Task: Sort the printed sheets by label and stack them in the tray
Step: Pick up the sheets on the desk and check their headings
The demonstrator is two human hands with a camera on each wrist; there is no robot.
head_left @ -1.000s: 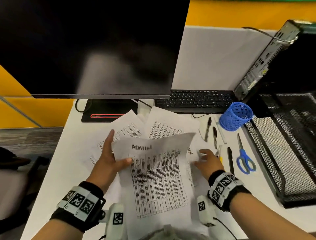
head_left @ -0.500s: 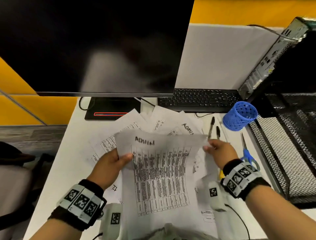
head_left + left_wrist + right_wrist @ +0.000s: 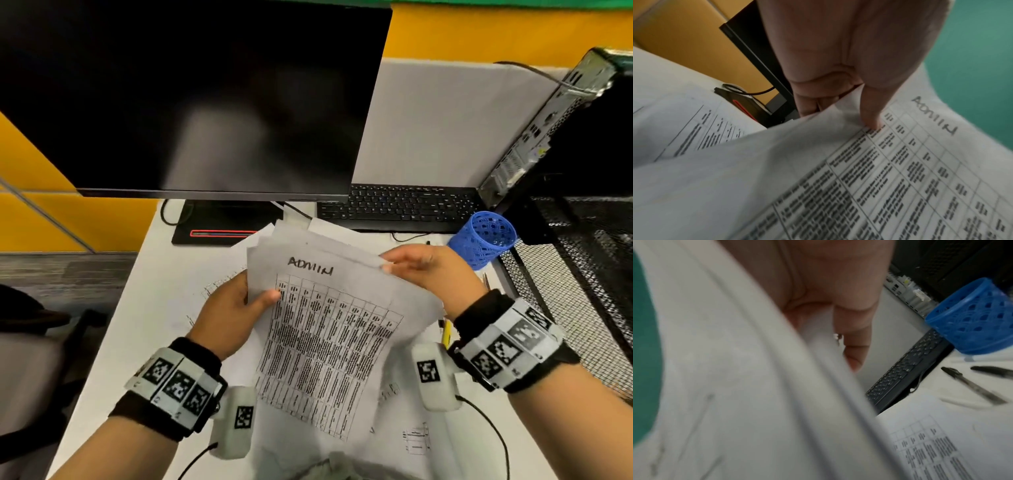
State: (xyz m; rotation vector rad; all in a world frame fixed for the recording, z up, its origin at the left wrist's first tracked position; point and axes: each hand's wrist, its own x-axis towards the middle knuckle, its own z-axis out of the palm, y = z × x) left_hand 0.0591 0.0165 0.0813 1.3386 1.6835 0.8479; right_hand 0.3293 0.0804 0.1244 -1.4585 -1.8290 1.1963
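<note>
A small stack of printed sheets (image 3: pixel 329 329), the top one hand-labelled ADMIN, is held above the desk and tilted. My left hand (image 3: pixel 236 305) pinches its left edge, thumb on the printed table (image 3: pixel 871 120) and fingers underneath. My right hand (image 3: pixel 424 270) grips the stack's upper right corner, fingers behind the paper (image 3: pixel 748 386). More printed sheets (image 3: pixel 414 438) lie loose on the white desk (image 3: pixel 144 329) below. The black wire-mesh tray (image 3: pixel 568 287) stands at the right edge of the desk.
A dark monitor (image 3: pixel 191 96) fills the upper left, with a black keyboard (image 3: pixel 397 207) behind the papers. A blue mesh pen cup (image 3: pixel 484 238) lies tipped beside the tray, black pens (image 3: pixel 972 386) near it. A computer case (image 3: pixel 548 123) leans at the right.
My right hand picked up another sheet from the desk and brought it to the ADMIN sheet. Both hands now hold the stack higher and tilted, nearer the keyboard.
</note>
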